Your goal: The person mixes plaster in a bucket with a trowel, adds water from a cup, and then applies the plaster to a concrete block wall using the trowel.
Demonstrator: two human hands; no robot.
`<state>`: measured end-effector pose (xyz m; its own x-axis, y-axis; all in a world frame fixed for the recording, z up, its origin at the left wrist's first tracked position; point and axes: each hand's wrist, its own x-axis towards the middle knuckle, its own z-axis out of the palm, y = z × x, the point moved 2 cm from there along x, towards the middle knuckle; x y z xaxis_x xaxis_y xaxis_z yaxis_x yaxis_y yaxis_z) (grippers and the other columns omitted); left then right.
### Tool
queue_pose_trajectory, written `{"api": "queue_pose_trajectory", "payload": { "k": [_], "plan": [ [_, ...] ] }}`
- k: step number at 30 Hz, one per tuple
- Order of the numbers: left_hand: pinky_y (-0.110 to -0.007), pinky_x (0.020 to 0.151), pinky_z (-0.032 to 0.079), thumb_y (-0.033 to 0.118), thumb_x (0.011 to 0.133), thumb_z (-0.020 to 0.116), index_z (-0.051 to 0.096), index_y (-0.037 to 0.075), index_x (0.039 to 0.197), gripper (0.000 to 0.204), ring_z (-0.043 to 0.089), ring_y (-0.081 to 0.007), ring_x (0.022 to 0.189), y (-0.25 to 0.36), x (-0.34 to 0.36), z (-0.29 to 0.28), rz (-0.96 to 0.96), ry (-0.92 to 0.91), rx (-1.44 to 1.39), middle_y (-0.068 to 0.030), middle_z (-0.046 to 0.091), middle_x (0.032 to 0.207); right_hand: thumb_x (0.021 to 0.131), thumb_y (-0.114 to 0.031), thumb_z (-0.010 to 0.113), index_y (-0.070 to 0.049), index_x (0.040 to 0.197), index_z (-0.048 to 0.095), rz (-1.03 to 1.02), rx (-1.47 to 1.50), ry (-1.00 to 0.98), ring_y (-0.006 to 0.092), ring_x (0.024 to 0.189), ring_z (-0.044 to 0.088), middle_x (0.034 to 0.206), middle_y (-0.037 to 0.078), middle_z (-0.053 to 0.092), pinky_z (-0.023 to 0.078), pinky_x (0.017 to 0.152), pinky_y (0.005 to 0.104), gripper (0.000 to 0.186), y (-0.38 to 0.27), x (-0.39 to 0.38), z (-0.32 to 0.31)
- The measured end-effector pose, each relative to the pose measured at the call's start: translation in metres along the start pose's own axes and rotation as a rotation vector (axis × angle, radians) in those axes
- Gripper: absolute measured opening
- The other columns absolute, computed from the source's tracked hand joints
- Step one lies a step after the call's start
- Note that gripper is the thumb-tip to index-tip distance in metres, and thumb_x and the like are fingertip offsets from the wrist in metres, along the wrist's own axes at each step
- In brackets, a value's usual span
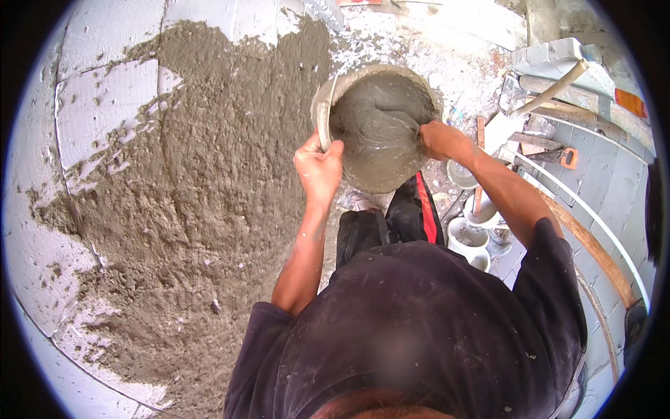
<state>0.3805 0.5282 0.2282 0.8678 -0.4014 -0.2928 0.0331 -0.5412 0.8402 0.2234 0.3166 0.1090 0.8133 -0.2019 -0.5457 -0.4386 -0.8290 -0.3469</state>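
Observation:
A round bucket [322,112] of wet grey mortar [377,157] is tilted so that its mouth faces me. My left hand [319,167] is closed on its left rim, thumb pressed over the edge. At the right side of the mouth, my right hand [443,142] is closed in a fist around a mortar-coated tool. A wedge-shaped part of that tool [399,124] lies in the mortar; its exact kind is hidden. To the left, rough wet mortar [202,181] covers much of a surface of pale blocks [105,108].
Several white pails [467,234] stand at the right by my legs. Beyond them lie a handsaw with an orange handle [569,158], wooden pieces [555,87] and stacked pale blocks [548,59]. A white curved hose or strip [593,213] runs along the right.

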Motion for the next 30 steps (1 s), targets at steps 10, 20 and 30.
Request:
{"api": "queue_pose_trajectory", "payload": {
  "k": [10, 20, 30],
  "plan": [
    [-0.024, 0.05, 0.036, 0.0, 0.081, 0.063, 0.067, 0.0, 0.08, 0.005, 0.045, -0.0023, 0.058, -0.019, -0.001, -0.022, -0.145, 0.031, -0.143, 0.0063, 0.056, 0.065, 0.088, -0.02, 0.069, -0.005, 0.081, 0.056, -0.03, 1.352, -0.709, 0.011, 0.047, 0.048, 0.061, -0.001, 0.048, 0.038, 0.041, 0.0274, 0.021, -0.056, -0.047, 0.022],
    [-0.028, 0.061, 0.046, 0.005, 0.08, 0.067, 0.068, -0.003, 0.086, 0.011, 0.055, -0.0093, 0.068, -0.079, 0.007, -0.027, -0.265, 0.264, -0.147, -0.0015, 0.066, 0.079, 0.089, -0.02, 0.066, -0.006, 0.073, 0.055, 0.076, 1.468, -0.373, 0.0107, 0.045, 0.05, 0.057, 0.001, 0.053, 0.038, 0.04, 0.0289, 0.024, -0.052, -0.039, 0.021],
    [-0.026, 0.048, 0.042, 0.006, 0.082, 0.068, 0.065, 0.005, 0.094, 0.013, 0.056, -0.0099, 0.062, -0.142, -0.048, -0.061, -0.567, 0.448, -0.218, 0.0, 0.061, 0.08, 0.091, -0.011, 0.061, -0.003, 0.086, 0.057, 0.621, 1.669, 0.751, 0.0107, 0.042, 0.048, 0.058, 0.001, 0.051, 0.038, 0.037, 0.0269, 0.01, 0.068, -0.001, 0.033]
  ]
}}
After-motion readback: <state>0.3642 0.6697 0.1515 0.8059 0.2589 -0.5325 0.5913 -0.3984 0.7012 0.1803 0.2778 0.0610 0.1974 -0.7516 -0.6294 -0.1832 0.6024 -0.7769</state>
